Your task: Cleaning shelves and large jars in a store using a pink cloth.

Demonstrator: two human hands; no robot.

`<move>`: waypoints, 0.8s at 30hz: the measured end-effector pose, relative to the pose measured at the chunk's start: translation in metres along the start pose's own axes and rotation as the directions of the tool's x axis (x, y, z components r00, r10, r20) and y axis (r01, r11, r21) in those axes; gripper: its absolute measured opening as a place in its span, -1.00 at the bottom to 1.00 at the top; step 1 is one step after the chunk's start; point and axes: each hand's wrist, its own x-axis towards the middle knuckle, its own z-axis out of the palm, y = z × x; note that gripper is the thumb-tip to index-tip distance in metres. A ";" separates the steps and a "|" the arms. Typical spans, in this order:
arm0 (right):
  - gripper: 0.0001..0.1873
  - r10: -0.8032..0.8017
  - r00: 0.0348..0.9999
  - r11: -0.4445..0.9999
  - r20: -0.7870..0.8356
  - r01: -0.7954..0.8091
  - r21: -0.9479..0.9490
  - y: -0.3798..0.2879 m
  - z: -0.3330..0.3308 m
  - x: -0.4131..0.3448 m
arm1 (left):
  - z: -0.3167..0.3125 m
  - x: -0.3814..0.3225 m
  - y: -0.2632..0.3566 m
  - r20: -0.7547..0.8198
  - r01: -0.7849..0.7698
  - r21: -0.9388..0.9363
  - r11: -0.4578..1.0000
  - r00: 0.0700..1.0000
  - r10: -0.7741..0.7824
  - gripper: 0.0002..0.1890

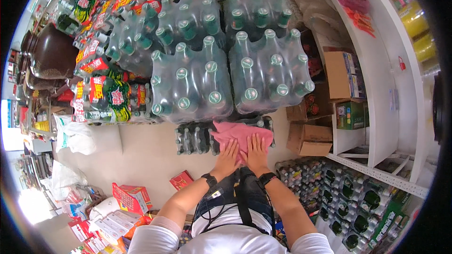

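A pink cloth (243, 134) lies over a low pack of green bottles (260, 122) right in front of me. My left hand (230, 155) is flat on the cloth's left part, palm down and fingers stretched out. Beside it, my right hand (257, 150) rests flat on the cloth's right part in the same way. Neither hand is closed around anything. Most of the pack beneath is hidden by the cloth and hands. Just to the left stands another low pack of small bottles (193, 139), touched by neither hand.
Tall stacks of shrink-wrapped bottles (190, 81) (268, 74) stand ahead. An open cardboard box (310, 139) and white shelving (385, 113) are on the right. More bottle packs (348, 197) sit at lower right. A red gift bag (182, 180) lies on the floor (148, 151).
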 end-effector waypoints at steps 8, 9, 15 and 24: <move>-0.31 -0.011 1.000 0.998 -0.017 0.010 -0.059 0.007 -0.007 0.041 | -0.011 0.048 -0.025 0.014 -0.021 -0.010 1.000 1.000 0.021 -0.39; -0.31 -0.009 1.000 0.996 -0.003 0.009 -0.086 0.009 -0.008 0.045 | -0.010 0.051 -0.026 -0.007 -0.019 0.023 1.000 1.000 0.020 -0.40; -0.42 0.012 0.992 0.981 0.124 0.012 -0.195 0.022 -0.012 0.094 | -0.027 0.101 -0.031 0.080 0.153 -0.210 0.966 0.987 -0.139 -0.49; -0.60 0.044 0.991 0.972 -0.130 -0.072 -0.223 0.018 -0.009 0.076 | -0.023 0.103 -0.033 -0.025 0.121 -0.249 0.961 0.991 -0.131 -0.65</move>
